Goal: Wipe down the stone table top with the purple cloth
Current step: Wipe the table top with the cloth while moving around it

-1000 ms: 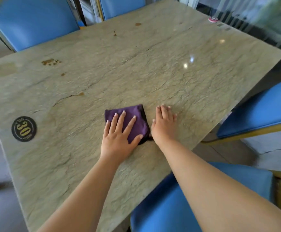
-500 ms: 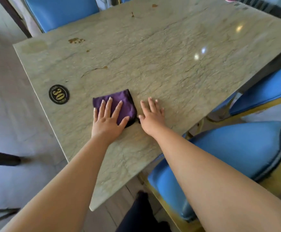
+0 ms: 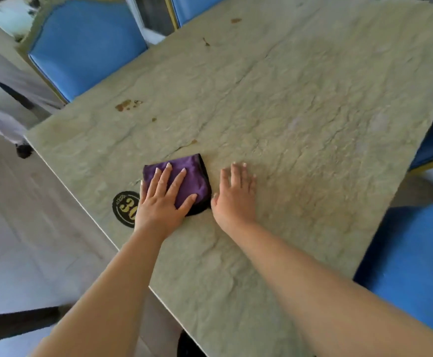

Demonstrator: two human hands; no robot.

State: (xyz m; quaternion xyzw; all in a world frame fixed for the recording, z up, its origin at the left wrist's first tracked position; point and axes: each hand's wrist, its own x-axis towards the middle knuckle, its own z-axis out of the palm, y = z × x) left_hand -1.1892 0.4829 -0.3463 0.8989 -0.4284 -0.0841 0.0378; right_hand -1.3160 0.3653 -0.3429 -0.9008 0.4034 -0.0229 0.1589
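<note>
the left hand (image 3: 162,202) lies flat with fingers spread on the folded purple cloth (image 3: 192,181), left of frame centre on the stone table top (image 3: 300,112). the right hand (image 3: 236,197) presses flat on bare stone just beside it (fingers straight, close together). a round black number-30 sticker (image 3: 125,208) peeks out at the left wrist.

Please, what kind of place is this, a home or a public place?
Probably a restaurant or café dining room. The stone table top carries a round black number badge reading 30, and matching blue padded chairs stand around it.
</note>
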